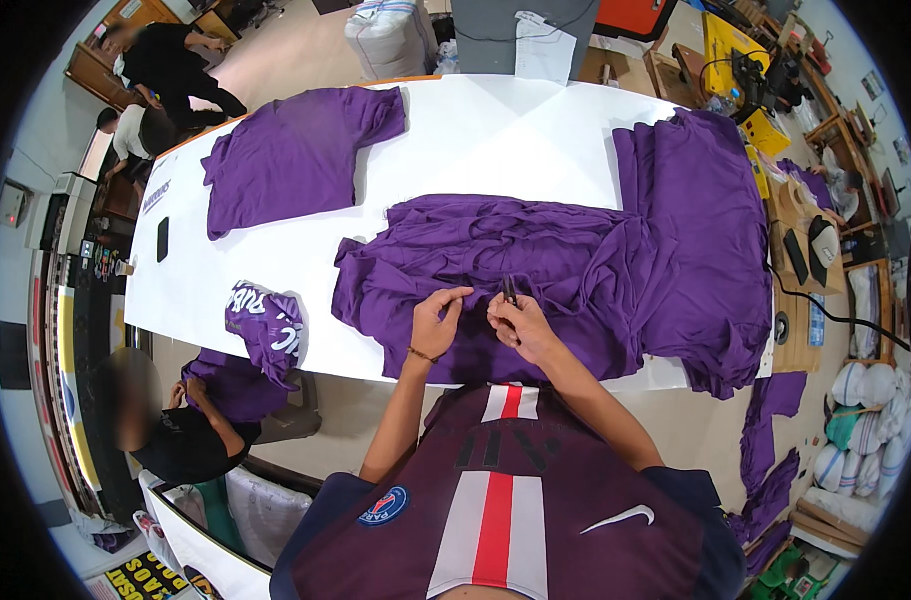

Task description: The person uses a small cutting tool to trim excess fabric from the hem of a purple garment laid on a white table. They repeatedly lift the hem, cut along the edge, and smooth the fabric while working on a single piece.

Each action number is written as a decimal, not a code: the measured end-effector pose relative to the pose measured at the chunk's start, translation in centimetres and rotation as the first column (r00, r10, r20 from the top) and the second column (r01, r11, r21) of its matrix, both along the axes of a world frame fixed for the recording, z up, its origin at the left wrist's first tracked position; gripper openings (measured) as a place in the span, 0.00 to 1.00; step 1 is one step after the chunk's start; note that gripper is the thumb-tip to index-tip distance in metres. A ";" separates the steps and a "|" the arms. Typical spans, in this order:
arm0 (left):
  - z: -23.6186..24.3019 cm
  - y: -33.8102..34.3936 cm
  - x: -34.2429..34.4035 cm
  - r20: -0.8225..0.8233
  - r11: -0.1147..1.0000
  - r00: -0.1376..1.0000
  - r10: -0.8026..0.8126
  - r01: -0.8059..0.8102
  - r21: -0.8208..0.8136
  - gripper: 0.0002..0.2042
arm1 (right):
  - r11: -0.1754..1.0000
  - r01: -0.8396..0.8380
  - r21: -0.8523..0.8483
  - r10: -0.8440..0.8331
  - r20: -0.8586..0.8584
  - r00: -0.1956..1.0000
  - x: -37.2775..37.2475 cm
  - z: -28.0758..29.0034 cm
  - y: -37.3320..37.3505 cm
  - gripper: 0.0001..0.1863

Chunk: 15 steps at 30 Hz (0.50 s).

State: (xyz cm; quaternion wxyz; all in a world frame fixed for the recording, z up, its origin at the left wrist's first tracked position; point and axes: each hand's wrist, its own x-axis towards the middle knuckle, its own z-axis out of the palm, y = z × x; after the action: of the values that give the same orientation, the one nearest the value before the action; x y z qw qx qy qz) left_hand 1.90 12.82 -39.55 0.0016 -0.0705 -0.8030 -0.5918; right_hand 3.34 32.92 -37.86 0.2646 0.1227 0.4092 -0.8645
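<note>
A pile of rumpled purple garments [565,260] covers the near middle of the white table, beside a thicker stack of purple fabric [700,250] on the right. My left hand [435,325] is closed over the pile, thumb and forefinger pinching what looks like purple cloth. Just right of it, my right hand [515,325] grips small dark thread snips [510,292] above the same cloth. A flat purple shirt [285,160] lies at the back left, and a bunched purple shirt with white print [260,320] at the front left.
The white table [475,140] has a phone [163,238] near its left edge. A co-worker [175,420] holds purple cloth at lower left; others are at upper left and far right. A black cable [845,321], white sacks [860,430] and hanging cloth [760,450] are at the right.
</note>
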 end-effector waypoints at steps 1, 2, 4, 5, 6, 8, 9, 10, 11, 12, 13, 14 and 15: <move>0.2 0.0 -0.1 -0.009 1.000 1.000 0.006 -0.006 -0.007 0.10 | 0.999 0.016 -0.037 -0.015 0.020 1.000 0.0 0.0 0.3 0.06; 0.3 0.1 0.0 0.008 1.000 1.000 0.008 -0.008 -0.009 0.10 | 0.997 0.029 -0.070 -0.028 0.015 0.999 0.1 -0.2 0.6 0.06; 0.9 0.1 0.0 0.041 1.000 0.999 0.015 -0.014 -0.014 0.10 | 0.989 0.054 -0.136 -0.054 0.006 0.999 0.3 -0.5 1.1 0.05; 1.3 0.2 0.0 -0.021 0.999 1.000 0.009 -0.010 -0.040 0.10 | 0.990 0.051 -0.133 -0.052 0.001 0.999 0.3 -0.5 1.2 0.05; 1.7 0.4 0.0 -0.082 0.998 0.997 0.002 -0.008 -0.067 0.10 | 0.990 0.049 -0.129 -0.050 -0.004 0.999 0.2 -0.6 1.3 0.04; 2.2 0.6 0.0 -0.178 0.993 0.984 -0.014 -0.008 -0.121 0.11 | 0.994 0.032 -0.105 -0.035 -0.023 0.999 0.2 -0.2 1.3 0.04; 2.3 0.8 0.0 -0.214 0.989 0.977 -0.024 -0.009 -0.148 0.12 | 0.996 0.020 -0.085 -0.023 -0.036 0.999 0.2 -0.1 1.1 0.04; 2.3 0.9 -0.1 -0.249 0.984 0.968 -0.035 -0.010 -0.176 0.13 | 0.998 0.009 -0.065 -0.012 -0.048 0.999 0.3 0.2 1.0 0.04; 2.3 1.1 -0.1 -0.312 0.974 0.949 -0.043 -0.029 -0.223 0.13 | 0.998 -0.003 -0.062 -0.001 -0.062 0.998 0.3 0.4 0.8 0.05; 2.1 1.2 -0.1 -0.373 0.962 0.926 -0.055 -0.051 -0.269 0.14 | 0.998 -0.015 -0.060 0.010 -0.077 0.997 0.4 0.7 0.6 0.05; 2.2 1.4 -0.2 -0.432 0.947 0.899 -0.071 -0.074 -0.311 0.14 | 0.998 -0.025 -0.057 0.020 -0.091 0.996 0.4 0.8 0.4 0.06; 2.4 1.6 -0.2 -0.494 0.934 0.867 -0.059 -0.127 -0.334 0.14 | 0.999 -0.038 -0.038 0.034 -0.103 0.994 0.5 0.8 0.2 0.06; 2.6 1.9 -0.2 -0.555 0.918 0.831 -0.049 -0.181 -0.352 0.13 | 0.999 -0.051 -0.019 0.049 -0.114 0.992 0.5 0.6 0.1 0.06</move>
State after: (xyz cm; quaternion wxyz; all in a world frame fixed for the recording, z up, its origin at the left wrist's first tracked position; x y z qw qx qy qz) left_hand 1.66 14.68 -37.00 0.2403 -0.2090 -0.8712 -0.3737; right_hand 3.85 33.01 -37.23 0.2639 0.0603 0.4171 -0.8676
